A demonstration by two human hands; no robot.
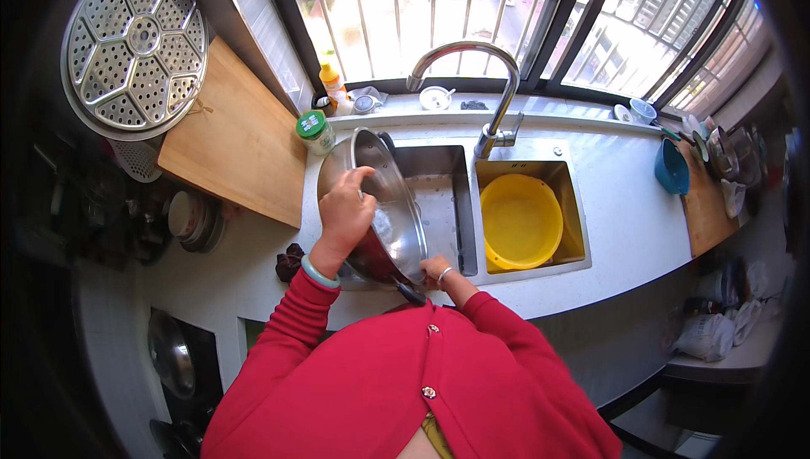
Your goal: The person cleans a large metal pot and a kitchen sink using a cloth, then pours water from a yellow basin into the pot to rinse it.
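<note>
A large stainless steel pot (402,218) with a dark red outside is tilted over the left sink basin (443,206), its mouth facing right. My left hand (347,209) grips its near-left rim, fingers bent over the edge. Lower down, my right hand (435,269) holds the rim close to a black side handle (411,294); its fingertips are partly hidden. The pot's inside is shiny, with a whitish patch that could be water or glare. In the right basin sits a yellow plastic basin (522,222).
A chrome faucet (506,85) arches behind the basins. Left of the pot stand a green-lidded jar (315,132), a wooden cutting board (237,136) and a steel steamer plate (139,41). A dark cloth (290,263) lies near my left wrist. A blue container (671,166) stands at right.
</note>
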